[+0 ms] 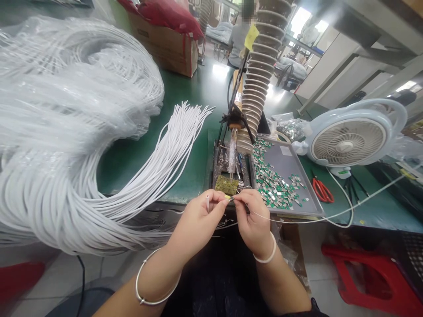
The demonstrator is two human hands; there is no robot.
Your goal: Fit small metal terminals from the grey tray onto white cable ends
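White cable: short length showing upright in the left grip
Yellow-green piece: tiny, between both grips
Pale strand: thin, trailing rightward from the right grip

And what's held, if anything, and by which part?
Left hand pinches a small yellowish piece, the gripped part hidden; what the right hand pinches is too small to tell.

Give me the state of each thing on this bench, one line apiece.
Left hand: shut, fingertips pinched at a small piece, details unclear
Right hand: shut, fingertips meeting the left's there
Soldering iron: mounted, tip down; heat cannot be told
White cables: bundled, ends fanned loose
Grey tray: flat, partly covered
Green-and-silver parts: scattered in the tray
Fan: standing; running or not, cannot tell
Red-handled tool: lying, handles apart
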